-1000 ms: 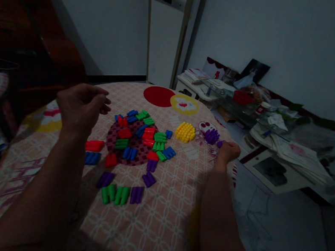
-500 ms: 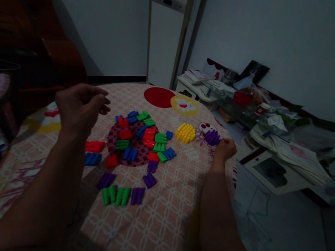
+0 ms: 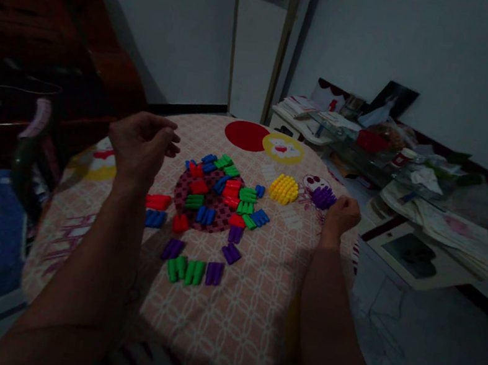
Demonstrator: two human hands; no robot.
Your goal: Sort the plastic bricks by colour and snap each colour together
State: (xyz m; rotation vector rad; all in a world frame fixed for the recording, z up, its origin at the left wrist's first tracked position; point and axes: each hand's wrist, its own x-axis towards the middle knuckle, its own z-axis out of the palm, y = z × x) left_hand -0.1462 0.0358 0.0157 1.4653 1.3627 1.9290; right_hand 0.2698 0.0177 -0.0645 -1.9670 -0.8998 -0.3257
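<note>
My left hand (image 3: 144,146) is raised over the left side of the table, its fingers bent in toward the thumb. Whatever they may hold is hidden. Below it lie a red block (image 3: 158,201) and a blue block (image 3: 154,218). On the right, my right hand (image 3: 342,215) is closed beside a purple cluster of small pegs (image 3: 323,197); its fingertips face away and show nothing between them. A yellow knobbly cluster (image 3: 284,189) sits left of the purple one. Green blocks (image 3: 194,272), purple blocks (image 3: 214,273) and several more in red and blue are spread between my hands.
A patterned cloth covers the round table (image 3: 245,308). At the right stands a low cabinet (image 3: 416,250) loaded with papers, bags and a cup (image 3: 402,158). A dark wooden bench (image 3: 116,75) and a chair arm (image 3: 37,140) are at the left.
The camera view has turned slightly, so everything sits further right and a little higher. Both hands keep nearly the same pose, and the blocks lie as before.
</note>
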